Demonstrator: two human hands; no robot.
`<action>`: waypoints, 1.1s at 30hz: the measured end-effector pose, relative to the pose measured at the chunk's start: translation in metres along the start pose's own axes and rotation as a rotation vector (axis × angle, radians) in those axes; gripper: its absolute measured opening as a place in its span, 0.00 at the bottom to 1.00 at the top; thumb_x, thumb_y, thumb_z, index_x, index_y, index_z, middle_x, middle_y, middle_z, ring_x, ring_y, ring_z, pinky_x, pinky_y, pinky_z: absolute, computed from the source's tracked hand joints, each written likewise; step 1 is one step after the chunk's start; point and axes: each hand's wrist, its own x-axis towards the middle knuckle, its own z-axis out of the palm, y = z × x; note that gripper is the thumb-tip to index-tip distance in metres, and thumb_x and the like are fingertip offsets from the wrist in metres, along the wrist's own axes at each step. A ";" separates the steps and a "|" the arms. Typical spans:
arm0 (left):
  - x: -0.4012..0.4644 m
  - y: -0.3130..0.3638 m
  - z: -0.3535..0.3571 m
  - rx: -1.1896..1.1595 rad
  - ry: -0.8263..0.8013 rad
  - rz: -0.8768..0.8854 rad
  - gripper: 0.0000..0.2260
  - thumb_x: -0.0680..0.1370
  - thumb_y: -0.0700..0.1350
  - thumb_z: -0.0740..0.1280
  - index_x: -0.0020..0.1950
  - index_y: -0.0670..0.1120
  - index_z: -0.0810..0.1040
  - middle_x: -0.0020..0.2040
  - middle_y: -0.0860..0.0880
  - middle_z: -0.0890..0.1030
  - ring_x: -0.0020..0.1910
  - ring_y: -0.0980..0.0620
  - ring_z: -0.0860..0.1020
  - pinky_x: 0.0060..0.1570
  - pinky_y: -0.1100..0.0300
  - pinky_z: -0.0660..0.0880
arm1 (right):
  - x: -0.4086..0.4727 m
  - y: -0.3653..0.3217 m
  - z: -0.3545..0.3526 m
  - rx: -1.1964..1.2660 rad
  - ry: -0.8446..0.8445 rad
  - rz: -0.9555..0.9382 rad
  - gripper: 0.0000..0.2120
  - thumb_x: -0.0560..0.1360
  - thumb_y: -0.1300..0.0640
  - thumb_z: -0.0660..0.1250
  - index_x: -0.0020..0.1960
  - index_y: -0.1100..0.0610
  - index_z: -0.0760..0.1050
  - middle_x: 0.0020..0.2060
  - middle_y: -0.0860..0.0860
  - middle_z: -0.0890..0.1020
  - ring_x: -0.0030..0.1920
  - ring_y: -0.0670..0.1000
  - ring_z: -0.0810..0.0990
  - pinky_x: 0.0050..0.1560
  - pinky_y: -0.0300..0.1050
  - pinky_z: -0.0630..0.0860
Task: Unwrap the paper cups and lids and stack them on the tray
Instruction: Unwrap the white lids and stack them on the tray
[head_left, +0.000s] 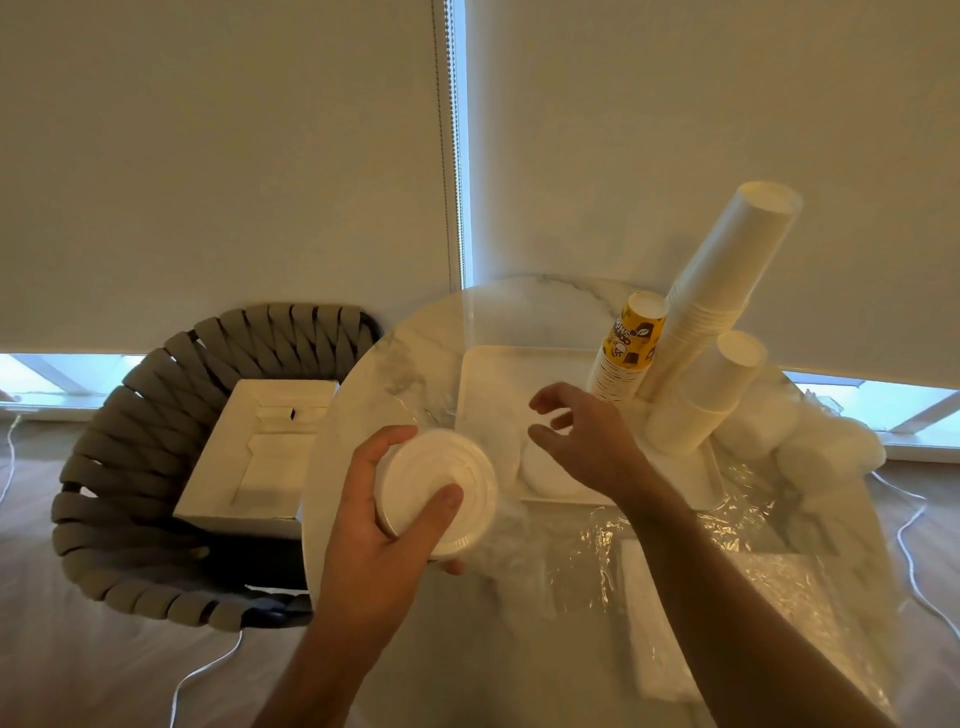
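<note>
Three inverted cup stacks (711, 306) lean at the far right of the tray (488, 395); the left hand (374, 519) grips a lid stack (436, 493) just left of it, the right hand (587, 441) spread empty above.

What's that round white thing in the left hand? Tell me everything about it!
It is a stack of white lids, round and smooth, plastic by the look. The top lid has a raised rim and a flat middle. The left hand grips the stack from the side, fingers curled round its edge, thumb across the top. It is held tilted above the marble table's near left edge.
</note>
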 end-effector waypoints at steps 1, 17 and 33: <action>0.000 0.001 0.002 -0.001 -0.011 0.009 0.24 0.69 0.42 0.75 0.60 0.63 0.74 0.56 0.65 0.74 0.54 0.58 0.77 0.29 0.50 0.81 | -0.003 -0.014 -0.007 0.041 -0.003 -0.037 0.10 0.77 0.57 0.72 0.57 0.50 0.78 0.51 0.42 0.81 0.47 0.43 0.81 0.44 0.32 0.73; 0.004 0.006 0.013 0.020 -0.064 0.091 0.22 0.75 0.36 0.71 0.61 0.59 0.75 0.53 0.70 0.77 0.52 0.62 0.79 0.28 0.53 0.81 | -0.043 -0.095 -0.042 0.024 -0.239 -0.225 0.11 0.77 0.53 0.72 0.60 0.49 0.81 0.50 0.42 0.82 0.46 0.44 0.83 0.48 0.29 0.78; 0.006 0.005 0.017 0.030 -0.093 0.084 0.22 0.72 0.43 0.73 0.61 0.61 0.72 0.52 0.68 0.76 0.52 0.65 0.78 0.28 0.56 0.80 | -0.042 -0.092 -0.050 0.146 -0.281 -0.235 0.08 0.77 0.57 0.72 0.51 0.46 0.77 0.48 0.43 0.83 0.47 0.46 0.84 0.52 0.40 0.82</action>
